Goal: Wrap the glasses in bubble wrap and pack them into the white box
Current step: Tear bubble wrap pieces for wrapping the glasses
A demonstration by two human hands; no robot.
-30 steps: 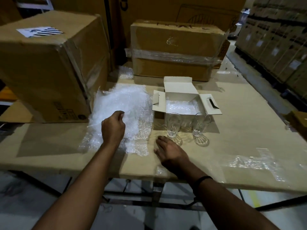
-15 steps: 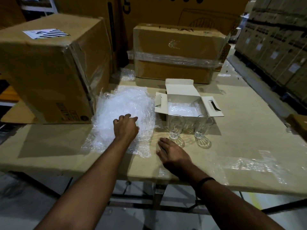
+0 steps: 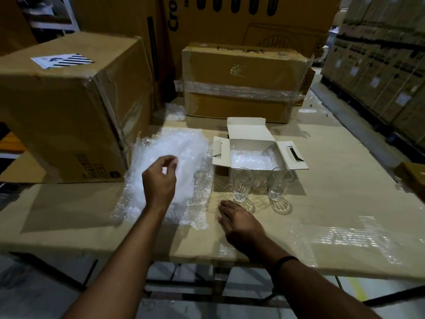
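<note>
Far beyond the left fingers (image 3: 172, 160), on the tall brown carton (image 3: 253, 21): black print, "Cro" legible, the rest cut off. Left of those fingers, a big carton (image 3: 69, 107) carries a white label (image 3: 62, 61) with black diagonal stripes. The small print on its lower side panel is too blurred to read. Straight ahead is a taped carton (image 3: 241, 72) banded in clear film, with faint lettering on top that cannot be read. Well right of the right fingers (image 3: 226, 207) are stacked cartons (image 3: 379, 72) with small white labels, text too small to read.

Left hand (image 3: 159, 180) is over the bubble wrap (image 3: 188, 148), fingers curled in toward the thumb. Cannot tell whether they pinch a sheet. The wrap is a crumpled, clear-white pile of sheets, lying on the desk (image 3: 333, 199) under and around the left fingers.

Right hand (image 3: 240, 224) lies flat on the desk, fingers straight and pressed together, holding nothing. Black band (image 3: 285, 260) at the wrist.

Just ahead of the right fingertips stands the left glass (image 3: 242, 187): upright, clear, faceted sides, unwrapped. The right glass (image 3: 279, 185) stands beside it, apart, and looks the same. Both are just in front of the white box (image 3: 247, 130), which has its flaps open and bubble wrap lining the bottom.
</note>
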